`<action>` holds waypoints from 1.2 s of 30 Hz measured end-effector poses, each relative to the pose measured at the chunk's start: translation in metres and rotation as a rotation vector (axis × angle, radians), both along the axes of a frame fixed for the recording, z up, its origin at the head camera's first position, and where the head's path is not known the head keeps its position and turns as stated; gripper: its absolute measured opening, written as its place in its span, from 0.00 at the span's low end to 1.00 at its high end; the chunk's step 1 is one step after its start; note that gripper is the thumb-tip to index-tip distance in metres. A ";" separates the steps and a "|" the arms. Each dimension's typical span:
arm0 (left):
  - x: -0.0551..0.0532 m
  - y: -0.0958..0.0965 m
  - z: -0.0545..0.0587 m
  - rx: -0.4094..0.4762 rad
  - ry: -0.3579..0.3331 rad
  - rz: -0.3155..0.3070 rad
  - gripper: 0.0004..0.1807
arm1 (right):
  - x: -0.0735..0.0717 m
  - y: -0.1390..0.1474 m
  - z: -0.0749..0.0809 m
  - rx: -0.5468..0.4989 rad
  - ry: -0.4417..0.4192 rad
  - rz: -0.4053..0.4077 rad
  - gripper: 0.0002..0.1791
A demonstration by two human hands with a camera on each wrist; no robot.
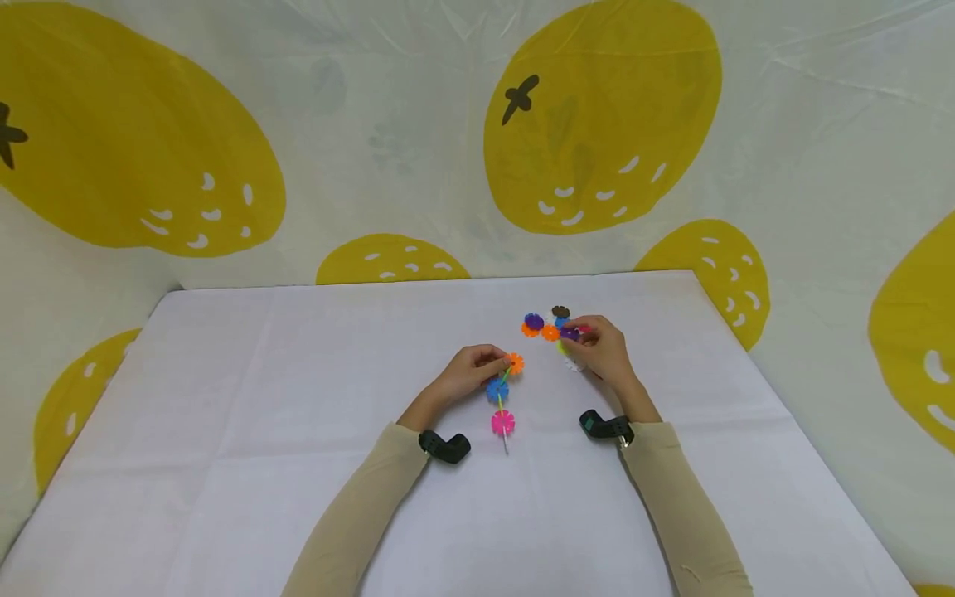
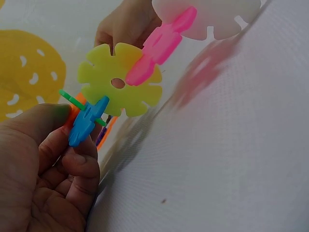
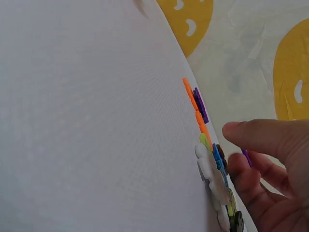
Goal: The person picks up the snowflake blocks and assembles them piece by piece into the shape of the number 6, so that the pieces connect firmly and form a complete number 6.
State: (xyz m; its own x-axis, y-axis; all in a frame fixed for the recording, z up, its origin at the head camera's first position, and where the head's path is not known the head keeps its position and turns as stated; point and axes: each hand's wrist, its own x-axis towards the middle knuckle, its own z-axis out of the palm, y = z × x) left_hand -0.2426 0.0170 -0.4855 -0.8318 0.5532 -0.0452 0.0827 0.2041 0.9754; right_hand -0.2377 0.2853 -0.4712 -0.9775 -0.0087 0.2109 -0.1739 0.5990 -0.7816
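A chain of notched plastic flower discs hangs from my left hand (image 1: 472, 371). The hand pinches its upper end, near an orange disc (image 1: 515, 363) and a green disc (image 2: 72, 100). Below come a blue disc (image 1: 497, 390), a yellow disc (image 2: 120, 79), a pink disc (image 1: 503, 423) and a white disc (image 2: 207, 17), slotted edge to edge. Over the loose discs at the right, my right hand (image 1: 600, 352) holds a purple disc (image 1: 569, 334) between thumb and fingers. In the right wrist view, the fingers partly hide this purple disc (image 3: 247, 157).
Loose discs lie by the right hand: an orange disc (image 1: 550, 333), another purple disc (image 1: 533, 321), a brown disc (image 1: 560, 312), a white disc (image 1: 574, 365) and several more. They rest on a white-covered table (image 1: 298, 414). A fruit-printed curtain (image 1: 418, 149) hangs behind.
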 end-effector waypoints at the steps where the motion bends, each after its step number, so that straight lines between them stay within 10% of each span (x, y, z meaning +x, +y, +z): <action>1: 0.000 0.000 0.000 0.001 0.001 0.001 0.14 | 0.000 0.000 0.000 -0.037 -0.006 0.016 0.16; 7: 0.000 0.001 0.000 0.001 0.003 0.006 0.14 | -0.001 -0.002 0.001 -0.215 -0.093 0.098 0.19; 16: 0.001 0.001 -0.002 -0.019 0.000 0.013 0.14 | 0.000 -0.006 -0.002 -0.093 -0.226 0.174 0.14; 36: 0.000 0.000 -0.002 -0.013 0.004 0.024 0.15 | 0.004 -0.023 0.005 -0.249 -0.295 0.321 0.12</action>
State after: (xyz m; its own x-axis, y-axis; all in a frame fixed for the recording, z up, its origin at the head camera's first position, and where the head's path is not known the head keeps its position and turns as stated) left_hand -0.2429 0.0170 -0.4879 -0.8451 0.5324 -0.0486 0.0819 0.2189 0.9723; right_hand -0.2333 0.2619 -0.4666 -0.9521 -0.3031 -0.0401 -0.0689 0.3406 -0.9377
